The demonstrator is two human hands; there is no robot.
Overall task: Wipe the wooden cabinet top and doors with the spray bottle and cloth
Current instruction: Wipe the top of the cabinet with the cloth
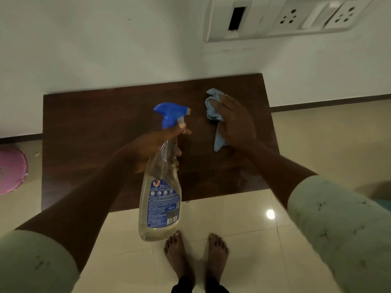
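The dark wooden cabinet top (95, 127) stands against the white wall, seen from above. My left hand (148, 149) grips the neck of a clear spray bottle (160, 199) with a blue trigger head, held above the cabinet's front edge, nozzle pointing right. My right hand (234, 123) presses flat on a light blue cloth (212, 108) on the right part of the top. The cabinet doors are hidden below the top.
A white socket panel (285, 15) is on the wall above. Glossy cream floor tiles (317, 134) surround the cabinet. A pink round object (10, 170) lies on the floor at the left. My bare feet (196, 256) stand in front of the cabinet.
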